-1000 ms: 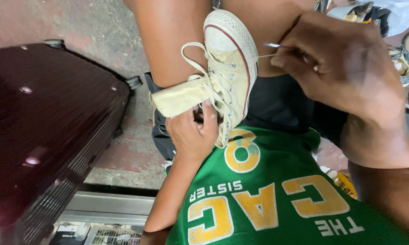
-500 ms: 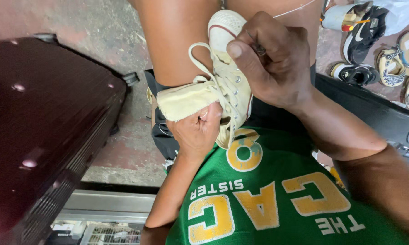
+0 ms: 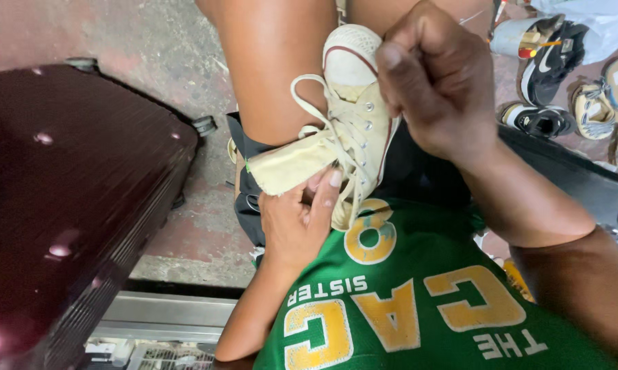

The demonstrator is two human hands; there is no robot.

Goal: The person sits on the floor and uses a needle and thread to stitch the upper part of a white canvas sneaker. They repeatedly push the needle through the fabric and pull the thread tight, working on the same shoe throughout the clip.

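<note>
Leftmost, a dark maroon hard-shell suitcase (image 3: 69,199) fills the side of the view, glossy, with a small wheel (image 3: 204,125) at its far corner, standing on a stained concrete floor (image 3: 144,48). Below it runs a pale metal ledge (image 3: 165,312).

Next comes the left hand (image 3: 295,219), reaching up from the lower middle. Its fingers are curled around the back end of a cream canvas sneaker (image 3: 353,130), thumb and fingertips pressed on the fabric by the loose tongue (image 3: 288,164), which flaps out to the left with a frayed edge.

That sneaker rests on the person's bare thigh (image 3: 274,68), toe cap pointing away, just above the green jersey (image 3: 418,301) with yellow block lettering. Its canvas is yellowed, the rubber toe is off-white with a dark red stripe, and metal eyelets run along the side. A cream lace (image 3: 307,103) loops free to the left.

The right hand (image 3: 439,82) is closed into a tight pinch over the sneaker's right edge, near the toe; what it pinches is hidden.

Far right, on the floor, lie several other shoes: a black sports shoe (image 3: 552,65) and tan sandals (image 3: 596,106).
</note>
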